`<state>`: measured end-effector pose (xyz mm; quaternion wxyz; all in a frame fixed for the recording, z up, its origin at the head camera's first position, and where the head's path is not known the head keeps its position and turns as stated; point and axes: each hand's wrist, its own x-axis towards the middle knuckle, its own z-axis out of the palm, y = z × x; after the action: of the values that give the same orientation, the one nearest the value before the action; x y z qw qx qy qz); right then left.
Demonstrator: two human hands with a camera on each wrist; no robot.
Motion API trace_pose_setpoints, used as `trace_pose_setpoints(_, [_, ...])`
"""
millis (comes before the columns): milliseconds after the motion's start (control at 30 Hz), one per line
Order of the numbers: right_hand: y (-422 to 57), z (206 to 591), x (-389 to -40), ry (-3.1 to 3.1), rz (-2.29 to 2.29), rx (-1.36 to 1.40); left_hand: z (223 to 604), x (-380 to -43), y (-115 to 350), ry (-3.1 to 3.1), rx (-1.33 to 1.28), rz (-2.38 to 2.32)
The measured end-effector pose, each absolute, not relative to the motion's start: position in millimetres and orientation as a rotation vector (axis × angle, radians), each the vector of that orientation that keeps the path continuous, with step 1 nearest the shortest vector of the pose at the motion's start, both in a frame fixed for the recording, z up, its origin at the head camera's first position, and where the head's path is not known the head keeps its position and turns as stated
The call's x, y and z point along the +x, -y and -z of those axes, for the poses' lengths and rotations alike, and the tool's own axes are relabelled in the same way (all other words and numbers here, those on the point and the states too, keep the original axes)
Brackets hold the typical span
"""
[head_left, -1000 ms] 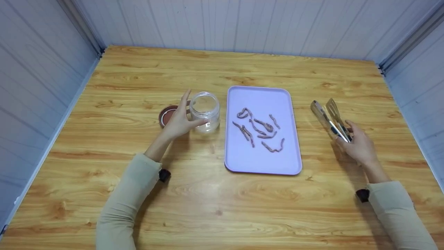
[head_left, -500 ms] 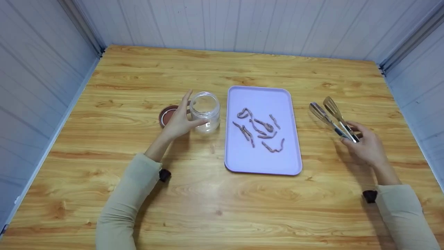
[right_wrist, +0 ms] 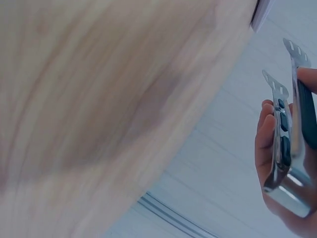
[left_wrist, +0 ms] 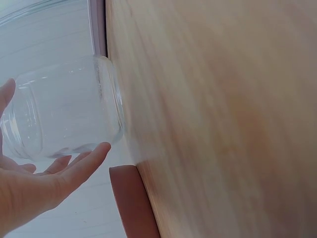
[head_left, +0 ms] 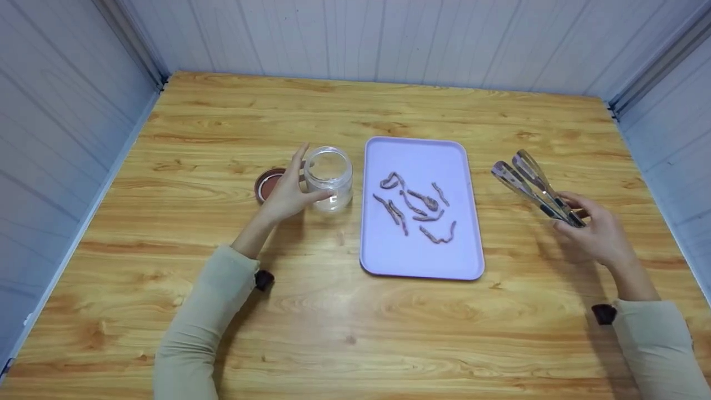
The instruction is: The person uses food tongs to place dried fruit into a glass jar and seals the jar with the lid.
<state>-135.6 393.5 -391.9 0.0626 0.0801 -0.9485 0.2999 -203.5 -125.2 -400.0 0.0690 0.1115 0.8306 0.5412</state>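
A clear jar (head_left: 329, 186) stands upright without its lid, left of the tray. My left hand (head_left: 288, 194) holds it from the left, thumb at the front and fingers along the far side; the left wrist view shows the fingers (left_wrist: 81, 168) along the jar wall (left_wrist: 69, 109). On the right, my right hand (head_left: 597, 233) grips metal tongs (head_left: 541, 189) above the table, their slotted ends spread apart and pointing away. In the right wrist view the thumb and fingers lie on the dark-padded arms of the tongs (right_wrist: 290, 129). Several thin, brown, root-like pieces (head_left: 422, 201) lie on the purple tray (head_left: 416, 261).
A brown-red lid (head_left: 268, 184) lies inside up just left of the jar, partly behind the left hand. The wood-grain table (head_left: 333, 333) ends at pale panel walls (head_left: 355, 39) at the back and sides.
My right hand has lifted the tongs and drawn them slightly to the right and nearer me. The left hand, jar, lid and tray have not moved.
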Motion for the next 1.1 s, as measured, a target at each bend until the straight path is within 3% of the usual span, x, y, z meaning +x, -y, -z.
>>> trace_pose_setpoints(300, [-384.5,383.4,-134.9,2.778,-0.840,0.362,375.1,-189.4,121.2,-2.478,0.384,-1.631])
trace_pose_setpoints(600, [-372.5,376.8,-135.5,2.727,-0.788,0.529,404.5,-207.4,127.2,-2.521,0.422,-1.617])
trace_pose_setpoints(1100, [-346.0,380.7,-141.9,2.754,-0.724,0.666,406.8,-208.8,128.7,-2.508,0.442,-1.685])
